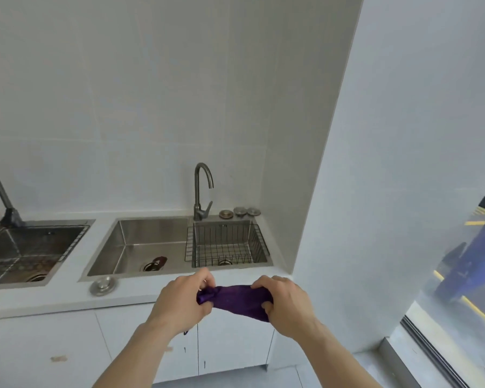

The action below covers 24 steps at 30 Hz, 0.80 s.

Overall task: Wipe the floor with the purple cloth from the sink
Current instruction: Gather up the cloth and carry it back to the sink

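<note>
- Both hands held the crumpled purple cloth (235,301) in the air, just in front of the white worktop (67,298).
- The left hand (184,299) had its fingers pinching one bunched end.
- The right hand (284,303) had its fingers curled tight on the other end.
- The steel double-bowl sink (151,245) lay behind.

The near table (67,298) edge lies bare apart from a round plug (103,286) at left. A wire basket (227,245) fills the sink's (140,247) right half; a wall (375,191) closes off the right.
</note>
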Each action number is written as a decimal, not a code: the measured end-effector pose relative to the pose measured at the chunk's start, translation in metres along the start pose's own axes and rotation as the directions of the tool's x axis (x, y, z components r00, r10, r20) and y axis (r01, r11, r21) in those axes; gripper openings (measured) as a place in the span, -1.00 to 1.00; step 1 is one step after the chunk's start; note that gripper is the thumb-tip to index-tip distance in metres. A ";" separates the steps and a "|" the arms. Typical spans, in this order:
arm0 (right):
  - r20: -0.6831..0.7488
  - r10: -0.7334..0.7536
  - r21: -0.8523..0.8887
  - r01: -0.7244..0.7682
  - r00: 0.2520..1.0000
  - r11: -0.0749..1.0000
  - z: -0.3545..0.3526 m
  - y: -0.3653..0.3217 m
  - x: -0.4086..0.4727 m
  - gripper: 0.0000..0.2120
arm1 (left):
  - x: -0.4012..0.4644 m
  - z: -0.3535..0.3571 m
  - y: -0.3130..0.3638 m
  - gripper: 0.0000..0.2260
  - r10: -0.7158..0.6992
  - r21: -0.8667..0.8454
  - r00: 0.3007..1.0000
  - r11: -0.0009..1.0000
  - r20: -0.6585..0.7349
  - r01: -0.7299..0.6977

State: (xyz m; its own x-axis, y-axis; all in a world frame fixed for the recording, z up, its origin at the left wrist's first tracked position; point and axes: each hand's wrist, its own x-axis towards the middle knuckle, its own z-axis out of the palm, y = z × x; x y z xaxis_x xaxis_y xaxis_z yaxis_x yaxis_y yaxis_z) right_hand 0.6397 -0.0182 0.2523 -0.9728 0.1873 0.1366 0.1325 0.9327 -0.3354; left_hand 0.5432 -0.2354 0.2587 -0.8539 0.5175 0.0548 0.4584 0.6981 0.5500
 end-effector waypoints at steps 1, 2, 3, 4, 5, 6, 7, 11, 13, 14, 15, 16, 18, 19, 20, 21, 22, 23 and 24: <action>-0.012 -0.002 -0.002 0.002 1.000 1.000 0.000 -0.005 0.008 -0.53 | 0.006 -0.007 -0.003 -0.77 0.005 -0.005 1.000 1.000 -0.009 -0.005; -0.022 -0.005 -0.003 0.005 1.000 1.000 0.000 -0.010 0.016 -0.53 | 0.012 -0.013 -0.007 -0.77 0.011 -0.015 1.000 1.000 -0.020 -0.012; -0.035 -0.012 0.002 0.012 0.999 1.000 0.000 -0.014 0.024 -0.54 | 0.018 -0.018 -0.011 -0.77 0.018 -0.026 0.999 0.999 -0.034 -0.019; -0.044 -0.015 0.005 0.015 0.999 1.000 -0.001 -0.017 0.031 -0.54 | 0.025 -0.022 -0.013 -0.77 0.021 -0.036 0.999 0.999 -0.047 -0.023; -0.049 -0.017 0.004 0.017 0.999 1.000 -0.002 -0.020 0.040 -0.55 | 0.032 -0.025 -0.016 -0.77 0.017 -0.049 0.998 0.999 -0.060 -0.020; -0.048 -0.018 -0.002 0.018 0.999 1.000 -0.002 -0.022 0.048 -0.55 | 0.038 -0.028 -0.019 -0.77 0.011 -0.060 0.997 0.998 -0.073 -0.015; -0.048 -0.021 -0.008 0.021 0.999 1.000 -0.002 -0.023 0.057 -0.56 | 0.045 -0.029 -0.023 -0.76 0.003 -0.067 0.996 0.998 -0.086 -0.009; -0.060 -0.028 -0.016 0.027 0.998 1.000 0.003 -0.023 0.095 -0.58 | 0.075 -0.029 -0.036 -0.76 -0.015 -0.091 0.991 0.996 -0.132 0.003; -0.054 -0.030 -0.010 0.030 0.998 1.000 0.010 -0.017 0.116 -0.58 | 0.095 -0.025 -0.043 -0.76 -0.033 -0.098 0.987 0.995 -0.157 0.018; -0.051 -0.031 -0.005 0.031 0.998 1.000 0.013 -0.014 0.126 -0.58 | 0.104 -0.024 -0.045 -0.75 -0.036 -0.098 0.986 0.995 -0.165 0.019; -0.046 -0.033 0.001 0.033 0.998 0.999 0.018 -0.010 0.139 -0.57 | 0.116 -0.022 -0.048 -0.75 -0.038 -0.099 0.985 0.995 -0.168 0.022; -0.039 -0.032 0.009 0.032 0.999 0.999 0.024 -0.006 0.152 -0.57 | 0.128 -0.019 -0.052 -0.75 -0.041 -0.098 0.985 0.995 -0.169 0.025; -0.025 -0.027 0.033 0.028 0.999 0.999 0.037 0.006 0.183 -0.57 | 0.158 -0.011 -0.061 -0.73 -0.059 -0.097 0.985 0.994 -0.163 0.043; -0.016 -0.025 0.044 0.026 1.000 0.999 0.043 0.012 0.196 -0.58 | 0.172 -0.007 -0.064 -0.72 -0.068 -0.096 0.985 0.994 -0.158 0.053; -0.008 -0.028 0.056 0.028 1.000 0.998 0.050 0.019 0.214 -0.58 | 0.190 -0.001 -0.069 -0.71 -0.073 -0.092 0.986 0.994 -0.151 0.060; 0.001 -0.029 0.064 0.029 1.000 0.998 0.058 0.028 0.232 -0.59 | 0.208 0.005 -0.074 -0.70 -0.082 -0.086 0.986 0.994 -0.143 0.070; 0.010 -0.032 0.074 0.031 0.999 0.997 0.066 0.038 0.252 -0.59 | 0.229 0.012 -0.079 -0.69 -0.093 -0.087 0.987 0.993 -0.131 0.082; 0.019 -0.030 0.082 0.029 0.999 0.996 0.073 0.048 0.273 -0.59 | 0.250 0.017 -0.084 -0.68 -0.108 -0.088 0.988 0.991 -0.115 0.098; 0.030 -0.028 0.092 0.025 0.999 0.995 0.079 0.056 0.290 -0.60 | 0.267 0.022 -0.087 -0.67 -0.117 -0.085 0.988 0.990 -0.098 0.109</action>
State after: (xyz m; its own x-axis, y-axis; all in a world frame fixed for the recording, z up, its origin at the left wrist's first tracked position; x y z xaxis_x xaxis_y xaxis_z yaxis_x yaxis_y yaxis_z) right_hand 0.3501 0.0639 0.1995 -0.9814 0.1519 0.1174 0.0902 0.9048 -0.4162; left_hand 0.2808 -0.1476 0.2070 -0.9218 0.3810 0.0715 0.3400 0.7061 0.6212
